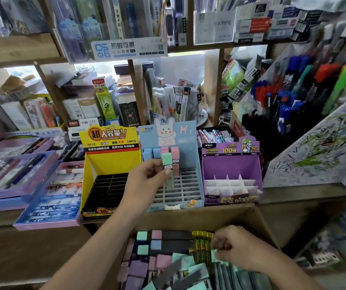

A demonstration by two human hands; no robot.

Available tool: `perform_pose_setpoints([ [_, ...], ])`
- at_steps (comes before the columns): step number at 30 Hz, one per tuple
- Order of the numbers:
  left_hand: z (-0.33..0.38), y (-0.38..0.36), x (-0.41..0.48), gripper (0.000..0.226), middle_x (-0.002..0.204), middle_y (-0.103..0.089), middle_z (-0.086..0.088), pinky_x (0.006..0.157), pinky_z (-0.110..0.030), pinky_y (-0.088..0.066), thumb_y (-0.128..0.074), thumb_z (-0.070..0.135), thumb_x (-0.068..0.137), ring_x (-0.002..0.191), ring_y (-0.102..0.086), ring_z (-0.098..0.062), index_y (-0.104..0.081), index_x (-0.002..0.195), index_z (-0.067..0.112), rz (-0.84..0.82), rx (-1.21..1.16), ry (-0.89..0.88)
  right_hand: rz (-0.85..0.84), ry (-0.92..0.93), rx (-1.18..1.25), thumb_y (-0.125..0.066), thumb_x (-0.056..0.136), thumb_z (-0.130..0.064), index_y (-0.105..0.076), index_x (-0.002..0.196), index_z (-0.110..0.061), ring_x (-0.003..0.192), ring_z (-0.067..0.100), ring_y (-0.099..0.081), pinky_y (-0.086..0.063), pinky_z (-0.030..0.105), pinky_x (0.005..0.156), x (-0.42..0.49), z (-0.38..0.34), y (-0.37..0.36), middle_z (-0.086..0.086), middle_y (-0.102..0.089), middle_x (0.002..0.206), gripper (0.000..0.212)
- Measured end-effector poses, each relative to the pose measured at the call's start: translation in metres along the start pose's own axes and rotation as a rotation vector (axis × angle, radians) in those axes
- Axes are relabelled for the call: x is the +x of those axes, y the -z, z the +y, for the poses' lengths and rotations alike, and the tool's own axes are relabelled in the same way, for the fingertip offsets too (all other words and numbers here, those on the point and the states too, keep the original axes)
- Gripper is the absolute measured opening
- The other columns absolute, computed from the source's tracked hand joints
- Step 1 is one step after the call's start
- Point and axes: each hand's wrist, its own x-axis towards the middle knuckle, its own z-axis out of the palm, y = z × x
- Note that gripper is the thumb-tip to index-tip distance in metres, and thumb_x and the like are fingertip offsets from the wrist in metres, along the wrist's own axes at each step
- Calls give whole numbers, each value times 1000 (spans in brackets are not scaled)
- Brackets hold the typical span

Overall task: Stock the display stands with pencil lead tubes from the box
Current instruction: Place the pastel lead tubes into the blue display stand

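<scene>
Left hand (147, 178) outstretched, fingers (155, 164) around mint-capped tube (166, 161) over blue stand (191, 185); right hand (236, 246) curled in box (188, 218), hold unclear.

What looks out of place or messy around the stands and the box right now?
Mainly the box: the tubes at its near end lie jumbled at angles, while those at the back lie in neat rows. The white dividers in the purple stand look slightly crooked. Nothing appears spilled or broken.
</scene>
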Motion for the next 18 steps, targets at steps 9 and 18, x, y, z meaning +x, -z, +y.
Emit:
perform_pose_setpoints([
  [9, 3, -33, 34, 6, 78, -75, 6, 66, -30, -61, -74, 19, 92, 71, -70, -11, -77, 96, 21, 42, 250, -16, 14, 12, -1, -75, 89, -36, -74, 111, -30, 94, 3, -65, -54, 19, 82, -1, 4, 0, -13, -69, 102, 23],
  [18, 0, -59, 54, 9, 81, -74, -2, 69, -43, -62, -68, 20, 96, 71, -69, -21, -73, 92, 13, 65, 536, -111, 24, 22, 36, -73, 93, -32, -72, 117, -25, 95, 4, -66, -49, 14, 73, -3, 3, -1, -9, -70, 105, 25],
])
